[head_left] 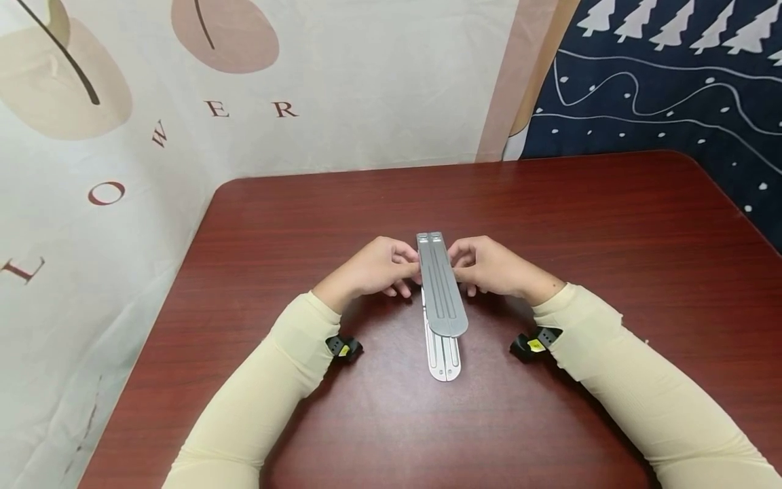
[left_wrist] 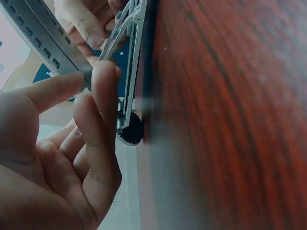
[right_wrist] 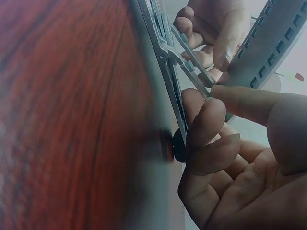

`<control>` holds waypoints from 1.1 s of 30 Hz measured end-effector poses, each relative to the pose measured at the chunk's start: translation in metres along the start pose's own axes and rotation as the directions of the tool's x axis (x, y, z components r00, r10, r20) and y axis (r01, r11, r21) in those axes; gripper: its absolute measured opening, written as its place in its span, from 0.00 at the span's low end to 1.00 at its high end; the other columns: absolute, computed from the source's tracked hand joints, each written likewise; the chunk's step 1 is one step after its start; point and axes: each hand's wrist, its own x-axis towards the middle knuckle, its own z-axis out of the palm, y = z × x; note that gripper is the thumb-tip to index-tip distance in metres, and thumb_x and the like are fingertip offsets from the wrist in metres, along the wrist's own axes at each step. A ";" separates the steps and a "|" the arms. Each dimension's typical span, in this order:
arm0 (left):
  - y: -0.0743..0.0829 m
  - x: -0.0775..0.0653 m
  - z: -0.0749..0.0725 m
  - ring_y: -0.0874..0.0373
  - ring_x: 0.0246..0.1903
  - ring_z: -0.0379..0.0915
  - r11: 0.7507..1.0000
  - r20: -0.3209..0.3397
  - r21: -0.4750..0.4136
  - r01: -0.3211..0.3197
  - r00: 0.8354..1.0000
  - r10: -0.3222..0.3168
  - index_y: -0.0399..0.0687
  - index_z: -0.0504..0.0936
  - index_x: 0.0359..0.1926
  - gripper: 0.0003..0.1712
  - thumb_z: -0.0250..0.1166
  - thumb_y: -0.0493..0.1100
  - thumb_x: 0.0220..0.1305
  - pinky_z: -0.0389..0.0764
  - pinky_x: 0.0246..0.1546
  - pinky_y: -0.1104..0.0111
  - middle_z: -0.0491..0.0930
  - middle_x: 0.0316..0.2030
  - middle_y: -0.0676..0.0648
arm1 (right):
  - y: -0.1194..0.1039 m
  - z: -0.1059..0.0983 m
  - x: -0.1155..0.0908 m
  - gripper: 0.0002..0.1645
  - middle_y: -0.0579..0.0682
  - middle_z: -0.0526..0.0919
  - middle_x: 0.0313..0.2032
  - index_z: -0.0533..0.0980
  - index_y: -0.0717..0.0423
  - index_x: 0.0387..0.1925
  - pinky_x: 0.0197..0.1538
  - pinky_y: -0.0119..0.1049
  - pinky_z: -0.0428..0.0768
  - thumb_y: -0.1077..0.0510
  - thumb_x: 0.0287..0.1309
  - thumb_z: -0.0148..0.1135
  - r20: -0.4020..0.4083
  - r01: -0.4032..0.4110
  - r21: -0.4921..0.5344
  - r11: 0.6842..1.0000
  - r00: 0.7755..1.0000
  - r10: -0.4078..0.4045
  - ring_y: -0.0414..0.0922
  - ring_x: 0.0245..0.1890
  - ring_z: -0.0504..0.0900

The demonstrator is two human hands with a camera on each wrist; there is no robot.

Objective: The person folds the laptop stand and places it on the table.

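Note:
A folding laptop stand (head_left: 441,288) of grey metal lies lengthwise on the table. Its slotted upper arms are tilted up from the base (head_left: 444,367), whose rounded near end shows below them. At the stand's left side is my left hand (head_left: 381,266), whose thumb and fingers pinch the end of a thin support strut (left_wrist: 114,42) in the left wrist view. From the other side my right hand (head_left: 491,270) pinches the matching strut (right_wrist: 194,76), seen in the right wrist view. A round black foot (left_wrist: 132,132) sits under the base. The head view hides the fingertips behind the upper arms.
The stand is around the middle of a reddish-brown wooden table (head_left: 305,210). A pale printed cloth (head_left: 379,88) hangs behind it, and a dark blue cloth with white trees (head_left: 660,102) hangs at the back right. Both wrists carry small black cameras (head_left: 527,346).

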 end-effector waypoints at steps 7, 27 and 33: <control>-0.001 0.000 0.000 0.59 0.22 0.83 1.000 0.001 0.029 0.001 1.000 -0.001 0.40 0.81 0.49 0.11 0.61 0.40 0.70 0.80 0.22 0.69 0.88 0.36 0.42 | 0.001 -0.001 0.000 0.08 0.47 0.83 0.23 0.77 0.63 0.43 0.18 0.34 0.71 0.64 0.63 0.61 0.014 -0.003 -0.010 1.000 1.000 0.003 0.43 0.15 0.77; 0.002 -0.004 0.004 0.59 0.23 0.82 0.988 0.006 0.155 -0.009 1.000 0.008 0.40 0.80 0.48 0.14 0.67 0.39 0.62 0.82 0.22 0.67 0.88 0.33 0.44 | -0.002 0.000 -0.002 0.10 0.50 0.85 0.24 0.79 0.61 0.41 0.21 0.35 0.77 0.62 0.58 0.68 0.017 0.021 -0.186 0.982 1.000 -0.019 0.42 0.16 0.79; 0.003 -0.005 0.006 0.59 0.23 0.82 0.982 0.008 0.190 -0.006 1.000 0.005 0.39 0.80 0.48 0.15 0.68 0.38 0.61 0.81 0.21 0.68 0.88 0.33 0.45 | -0.004 0.000 -0.005 0.10 0.48 0.83 0.22 0.78 0.59 0.39 0.22 0.35 0.77 0.62 0.56 0.68 0.027 0.026 -0.230 0.973 0.999 -0.020 0.42 0.16 0.79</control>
